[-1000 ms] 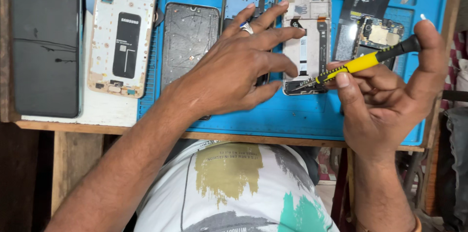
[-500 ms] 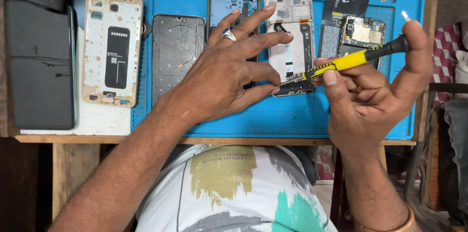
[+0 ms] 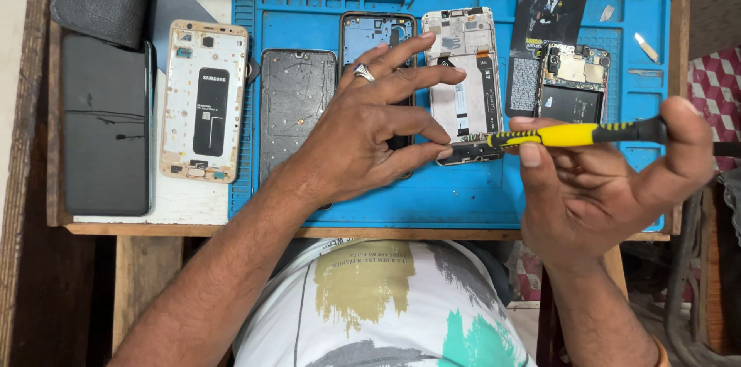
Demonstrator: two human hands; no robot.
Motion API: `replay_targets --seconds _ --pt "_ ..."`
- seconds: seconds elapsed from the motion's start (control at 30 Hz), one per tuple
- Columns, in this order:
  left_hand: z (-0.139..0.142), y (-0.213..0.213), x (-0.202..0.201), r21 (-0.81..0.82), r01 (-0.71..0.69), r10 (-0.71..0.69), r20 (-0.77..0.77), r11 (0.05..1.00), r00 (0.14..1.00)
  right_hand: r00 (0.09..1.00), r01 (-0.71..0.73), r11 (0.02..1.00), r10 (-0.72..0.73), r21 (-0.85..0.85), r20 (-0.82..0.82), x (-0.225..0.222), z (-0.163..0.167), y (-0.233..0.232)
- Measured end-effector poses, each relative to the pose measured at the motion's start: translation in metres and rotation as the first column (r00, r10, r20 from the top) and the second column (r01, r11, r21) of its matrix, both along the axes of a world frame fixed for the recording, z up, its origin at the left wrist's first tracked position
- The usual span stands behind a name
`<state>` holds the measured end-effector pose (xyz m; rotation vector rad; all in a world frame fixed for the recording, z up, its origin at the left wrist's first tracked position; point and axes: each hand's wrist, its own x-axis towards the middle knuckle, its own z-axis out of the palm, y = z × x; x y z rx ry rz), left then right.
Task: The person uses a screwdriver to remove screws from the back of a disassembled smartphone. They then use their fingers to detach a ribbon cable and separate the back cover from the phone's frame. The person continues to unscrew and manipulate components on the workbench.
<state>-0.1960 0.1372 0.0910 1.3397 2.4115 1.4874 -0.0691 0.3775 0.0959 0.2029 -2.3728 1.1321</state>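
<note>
Change since earlier frames: the view sits closer and lower; the screwdriver (image 3: 575, 135) now lies nearly level instead of slanting up to the right, and its tip has stayed at the bottom edge of the white phone frame (image 3: 465, 83). The left hand (image 3: 363, 135) remains spread over the same parts.

Left hand: fingers fanned, flat on the work, closed on nothing; the two lowest fingertips pin the bottom corner of the white phone frame, the upper ones lie across the dark phone frame (image 3: 378, 31) beside it. A ring shows on one finger.

Right hand (image 3: 594, 189): grip closed on the screwdriver, thumb on top of the yellow shaft, forefinger curled over the black end.

Location of work: white phone frame lies flat on the blue mat (image 3: 463, 197), near the middle, between the dark phone frame and the circuit board (image 3: 573, 81).

Appearance of the thing: open at the back, pale metal, a black ribbon strip running down its right side, a dark part at the bottom end where the tip rests.

Technique, my judgement: seat the tip squarely before turning; the tool looks very flat, so raising it nearer upright should cut slipping. Keep the left fingertips pressing down near the tip so the frame cannot pivot.

Risk, my judgement: a slipped tip could scratch the ribbon strip.

Nearby: gold phone frame (image 3: 204, 101) and grey back panel (image 3: 296, 108) to the left, black phone (image 3: 106, 124) at the table edge.
</note>
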Motion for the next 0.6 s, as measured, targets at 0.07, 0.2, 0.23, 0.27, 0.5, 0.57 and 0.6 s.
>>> replay_targets --seconds 0.07,0.2,0.23,0.27,0.5,0.57,0.6 --pt "0.000 0.000 0.001 0.039 0.002 -0.003 0.024 0.999 1.000 1.000 0.002 1.000 -0.003 -0.027 -0.015 0.004 -0.001 0.000" --pt "0.002 -0.001 0.001 0.107 0.022 -0.032 0.086 0.994 0.996 0.999 0.015 0.997 -0.018 -0.079 -0.042 0.011 -0.002 -0.001" --pt "0.002 -0.001 0.001 0.117 0.025 -0.037 0.097 0.993 0.995 0.998 0.028 0.996 -0.032 -0.089 -0.045 0.012 -0.003 -0.001" --pt "0.003 -0.002 0.001 0.127 0.028 -0.042 0.109 0.991 0.993 0.998 0.028 0.996 -0.034 -0.090 -0.058 0.013 -0.003 -0.001" --pt "0.005 -0.004 0.001 0.209 0.084 -0.131 0.222 0.974 0.966 0.994 0.029 0.997 -0.036 -0.066 -0.105 0.017 -0.006 -0.004" --pt "0.004 -0.004 0.001 0.228 0.092 -0.150 0.251 0.969 0.956 0.995 0.047 0.999 -0.048 -0.011 -0.093 0.019 -0.005 -0.005" --pt "0.003 -0.004 0.001 0.231 0.095 -0.154 0.251 0.968 0.956 0.995 0.048 0.999 -0.047 0.013 -0.091 0.019 -0.005 -0.005"
